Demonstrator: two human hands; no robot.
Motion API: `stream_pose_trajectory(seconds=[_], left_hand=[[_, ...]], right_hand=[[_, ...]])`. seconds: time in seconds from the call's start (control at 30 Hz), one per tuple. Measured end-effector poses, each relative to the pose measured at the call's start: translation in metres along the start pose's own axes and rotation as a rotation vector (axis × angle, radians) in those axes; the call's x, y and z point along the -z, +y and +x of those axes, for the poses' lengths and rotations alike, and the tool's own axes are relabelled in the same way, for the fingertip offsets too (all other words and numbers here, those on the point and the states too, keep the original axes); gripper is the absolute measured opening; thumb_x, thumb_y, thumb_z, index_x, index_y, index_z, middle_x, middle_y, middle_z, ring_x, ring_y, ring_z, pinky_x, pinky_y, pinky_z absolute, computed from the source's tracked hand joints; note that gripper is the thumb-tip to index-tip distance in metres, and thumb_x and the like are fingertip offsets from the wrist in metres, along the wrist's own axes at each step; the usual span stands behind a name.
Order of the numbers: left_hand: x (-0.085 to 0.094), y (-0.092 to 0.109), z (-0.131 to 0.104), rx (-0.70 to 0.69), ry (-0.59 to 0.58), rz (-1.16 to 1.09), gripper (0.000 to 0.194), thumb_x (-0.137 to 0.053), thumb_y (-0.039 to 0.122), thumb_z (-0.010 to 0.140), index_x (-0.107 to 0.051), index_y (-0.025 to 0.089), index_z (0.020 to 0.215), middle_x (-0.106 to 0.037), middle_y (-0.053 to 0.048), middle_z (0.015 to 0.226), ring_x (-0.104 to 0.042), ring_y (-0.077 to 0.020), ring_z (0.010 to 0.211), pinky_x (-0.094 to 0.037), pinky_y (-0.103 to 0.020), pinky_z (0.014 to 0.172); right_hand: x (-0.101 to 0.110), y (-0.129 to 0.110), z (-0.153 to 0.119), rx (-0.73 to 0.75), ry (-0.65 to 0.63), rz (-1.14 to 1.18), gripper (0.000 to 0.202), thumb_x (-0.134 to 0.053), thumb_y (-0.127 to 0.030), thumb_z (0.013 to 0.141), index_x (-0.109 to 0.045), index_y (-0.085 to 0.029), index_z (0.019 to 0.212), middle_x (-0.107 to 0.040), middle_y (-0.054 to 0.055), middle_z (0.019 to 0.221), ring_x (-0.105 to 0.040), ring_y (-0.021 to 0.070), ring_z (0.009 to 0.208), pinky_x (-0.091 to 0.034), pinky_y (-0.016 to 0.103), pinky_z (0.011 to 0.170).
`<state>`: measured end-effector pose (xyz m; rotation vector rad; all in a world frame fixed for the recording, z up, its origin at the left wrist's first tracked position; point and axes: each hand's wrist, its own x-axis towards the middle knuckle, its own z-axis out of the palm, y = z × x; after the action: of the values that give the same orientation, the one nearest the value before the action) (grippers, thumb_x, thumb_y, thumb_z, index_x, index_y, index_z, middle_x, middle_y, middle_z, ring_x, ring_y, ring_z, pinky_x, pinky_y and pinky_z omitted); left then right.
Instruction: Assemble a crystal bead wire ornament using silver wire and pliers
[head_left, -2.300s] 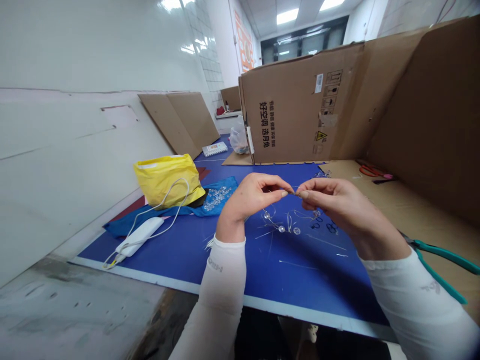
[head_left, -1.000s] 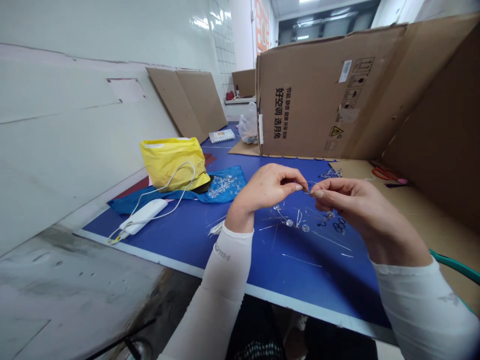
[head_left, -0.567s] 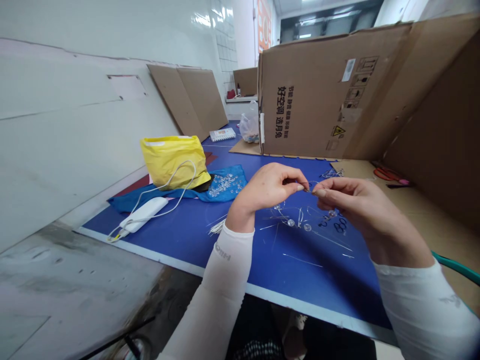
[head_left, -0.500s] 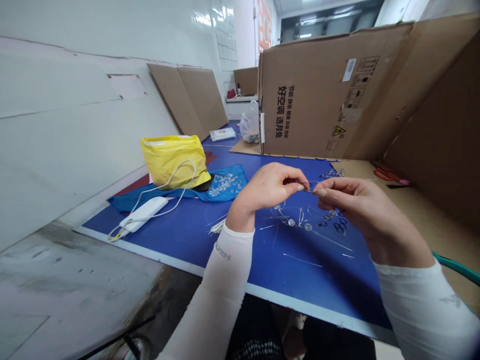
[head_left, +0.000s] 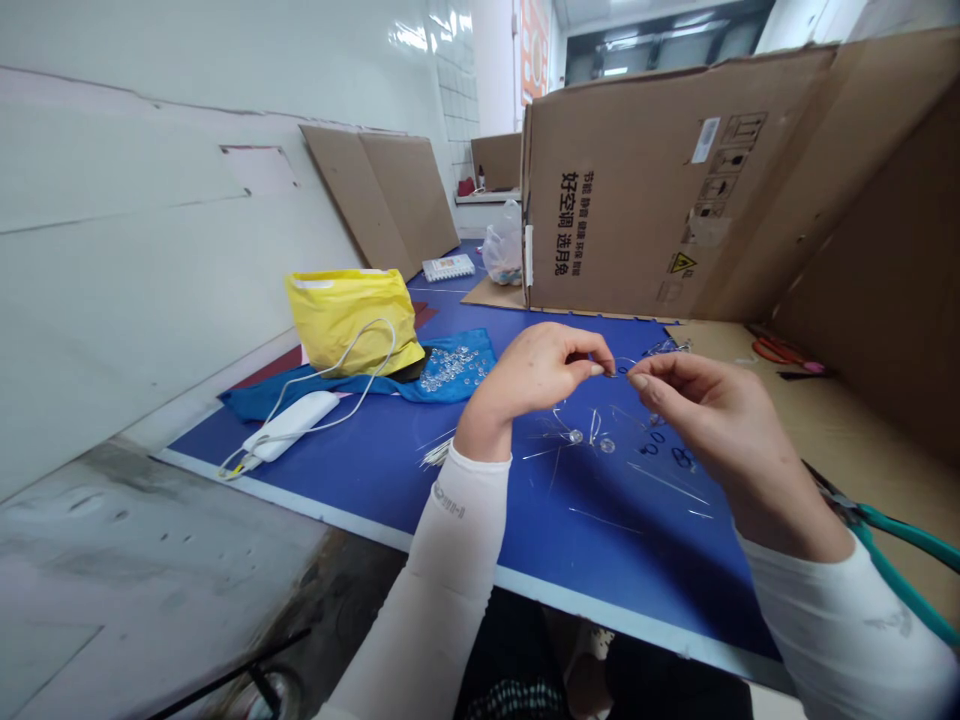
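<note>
Above the blue table (head_left: 540, 545), my left hand (head_left: 551, 368) pinches one end of a thin wire loop (head_left: 624, 362). On the loop's other side, my right hand (head_left: 701, 400) has thumb and forefinger closed on the wire. A small gap parts the two hands. Thin strands with clear beads (head_left: 607, 446) hang or lie below them; which is unclear. Small dark rings (head_left: 683, 457) lie beneath my right hand. Loose straight wires (head_left: 604, 519) are on the table nearer me.
Green-handled pliers (head_left: 900, 530) are by my right forearm. Clear beads (head_left: 454, 368) rest on blue cloth beside a yellow bag (head_left: 352, 320). A white power strip (head_left: 291, 428) lies at left. A large cardboard box (head_left: 645, 200) stands behind; red-handled scissors (head_left: 776, 350) lie right.
My right hand has turned slightly and sits a little farther from my left, showing more of the wire loop. The green-handled pliers now show more fully. The view has shifted slightly.
</note>
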<state>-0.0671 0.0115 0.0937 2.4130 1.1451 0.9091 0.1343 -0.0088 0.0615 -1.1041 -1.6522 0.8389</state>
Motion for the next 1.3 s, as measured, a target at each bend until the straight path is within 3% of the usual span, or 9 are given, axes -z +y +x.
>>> stream_pose_trajectory(seconds=[0.33, 0.53, 0.9, 1.13, 1.3], left_hand=[[-0.0051, 0.0021, -0.0008, -0.066, 0.026, 0.162, 0.027, -0.054, 0.004, 0.087, -0.075, 0.02, 0.089, -0.078, -0.002, 0.093, -0.068, -0.0159, 0.087, -0.049, -0.029, 0.082], [-0.0052, 0.0026, -0.0019, -0.066, 0.046, 0.201, 0.028, -0.053, 0.004, 0.088, -0.076, 0.02, 0.09, -0.078, -0.002, 0.094, -0.068, -0.0168, 0.089, -0.049, -0.03, 0.083], [-0.0066, 0.003, -0.0028, -0.077, 0.005, 0.25, 0.029, -0.052, 0.006, 0.089, -0.077, 0.021, 0.091, -0.078, -0.003, 0.095, -0.069, -0.0171, 0.09, -0.048, -0.029, 0.082], [-0.0008, -0.0019, -0.0016, -0.084, 0.0, 0.054, 0.026, -0.055, 0.004, 0.087, -0.075, 0.019, 0.092, -0.079, -0.002, 0.096, -0.07, -0.0149, 0.09, -0.05, -0.027, 0.084], [0.0021, 0.0004, -0.0039, -0.075, 0.032, -0.019, 0.02, -0.061, 0.012, 0.089, -0.077, 0.021, 0.095, -0.079, -0.001, 0.098, -0.071, -0.0147, 0.091, -0.051, -0.027, 0.084]], right_hand=[[-0.0025, 0.0055, 0.0007, 0.082, 0.015, -0.174, 0.021, -0.065, -0.043, 0.086, -0.072, -0.023, 0.085, -0.068, 0.003, 0.072, -0.055, 0.0165, 0.061, -0.041, 0.032, 0.058], [-0.0047, 0.0062, -0.0014, 0.188, 0.119, -0.32, 0.015, -0.064, -0.037, 0.086, -0.071, -0.024, 0.088, -0.072, 0.006, 0.076, -0.063, 0.0213, 0.067, -0.044, 0.035, 0.061], [-0.0035, 0.003, -0.002, 0.254, 0.1, -0.411, 0.012, -0.061, -0.032, 0.086, -0.07, -0.025, 0.084, -0.073, 0.005, 0.074, -0.065, 0.0209, 0.065, -0.046, 0.036, 0.064], [-0.0026, 0.0027, -0.0059, 0.282, 0.145, -0.424, 0.015, -0.06, -0.033, 0.089, -0.071, -0.023, 0.093, -0.077, 0.007, 0.086, -0.068, 0.0219, 0.073, -0.049, 0.037, 0.069], [0.0009, 0.0012, -0.0074, 0.338, 0.136, -0.417, 0.015, -0.059, -0.033, 0.091, -0.07, -0.024, 0.097, -0.076, 0.006, 0.088, -0.069, 0.0215, 0.075, -0.05, 0.036, 0.071]])
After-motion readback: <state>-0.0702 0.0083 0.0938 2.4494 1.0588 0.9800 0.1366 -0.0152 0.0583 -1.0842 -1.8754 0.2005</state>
